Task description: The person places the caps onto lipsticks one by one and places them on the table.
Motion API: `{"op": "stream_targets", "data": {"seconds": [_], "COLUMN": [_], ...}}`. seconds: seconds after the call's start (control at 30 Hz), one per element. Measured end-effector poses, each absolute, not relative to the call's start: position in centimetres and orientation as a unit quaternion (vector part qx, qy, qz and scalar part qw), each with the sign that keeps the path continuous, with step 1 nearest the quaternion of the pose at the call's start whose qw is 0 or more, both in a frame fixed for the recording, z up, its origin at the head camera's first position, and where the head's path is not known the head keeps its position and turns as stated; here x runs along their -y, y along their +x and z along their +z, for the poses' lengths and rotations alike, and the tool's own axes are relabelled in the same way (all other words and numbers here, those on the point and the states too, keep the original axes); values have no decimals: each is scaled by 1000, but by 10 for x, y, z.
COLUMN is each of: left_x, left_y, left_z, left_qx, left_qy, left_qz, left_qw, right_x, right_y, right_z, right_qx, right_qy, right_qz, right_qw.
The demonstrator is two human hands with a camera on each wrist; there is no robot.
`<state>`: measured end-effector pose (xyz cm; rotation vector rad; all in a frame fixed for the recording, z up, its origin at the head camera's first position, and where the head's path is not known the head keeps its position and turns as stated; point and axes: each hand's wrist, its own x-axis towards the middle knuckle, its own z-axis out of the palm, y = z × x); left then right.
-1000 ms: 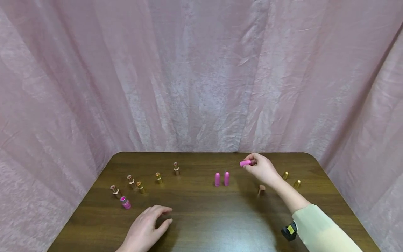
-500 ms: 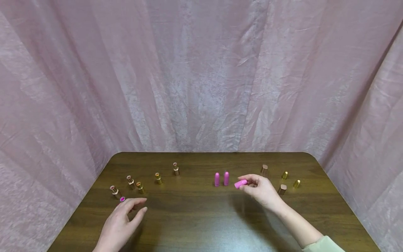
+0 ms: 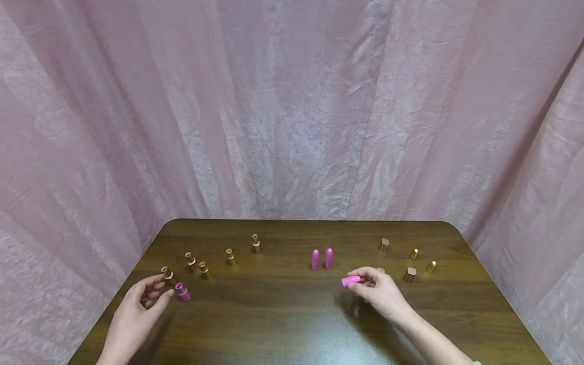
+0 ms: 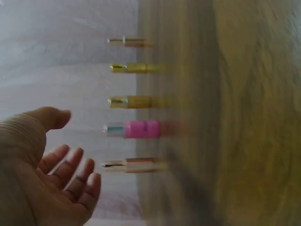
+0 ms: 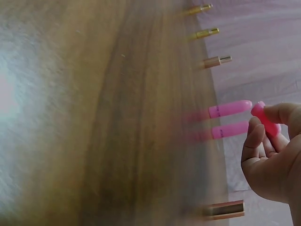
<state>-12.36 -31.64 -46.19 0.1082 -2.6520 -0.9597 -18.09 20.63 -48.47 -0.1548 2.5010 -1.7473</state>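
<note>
My right hand (image 3: 385, 296) pinches a pink lipstick cap (image 3: 350, 281) between thumb and fingers, held tilted on its side above the table. Two closed-looking pink lipsticks (image 5: 230, 108) stand upright just beyond it. On the left, my left hand (image 3: 134, 314) has its thumb and fingers apart, holding nothing. Close by its fingertips is an uncapped pink lipstick tube (image 3: 183, 292), upright with a silver collar. A rose-gold lipstick tube (image 3: 168, 276) stands just behind, near the index fingertip. In the left wrist view, the pink lipstick tube (image 4: 142, 129) lies beyond the gap between thumb and fingers.
Uncapped gold tubes (image 3: 231, 257) and rose-gold tubes (image 3: 256, 244) stand across the left half of the wooden table (image 3: 274, 324). Rose-gold caps (image 3: 410, 275) and small gold caps (image 3: 431, 266) stand at the right. Pink curtains (image 3: 292, 126) hang behind the table.
My left hand has moved left to beside the uncapped pink tube. My right hand has drawn nearer from the table's back, still pinching the pink cap.
</note>
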Motion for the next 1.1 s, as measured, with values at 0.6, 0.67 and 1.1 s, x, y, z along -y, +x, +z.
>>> {"op": "stream_targets", "data": {"seconds": [0.6,0.67,1.1], "left_x": [337,335,328], "left_y": [-153,-155,-164], "left_z": [-506,-508,-514], "left_qx": [933,932,938], "left_qy": [70,70,71], "left_qz": [-351,-354,-338], "left_qw": [23,25,24], "right_x": [-203,-204,-205], "right_y": [-165,-164,-163], "right_z": [-510,-511,-514], "right_qx": [-689,-689,-687], "right_qy": [29,27,22], "right_qz": [-715,-715,-718], "right_qw": [116,116,114]}}
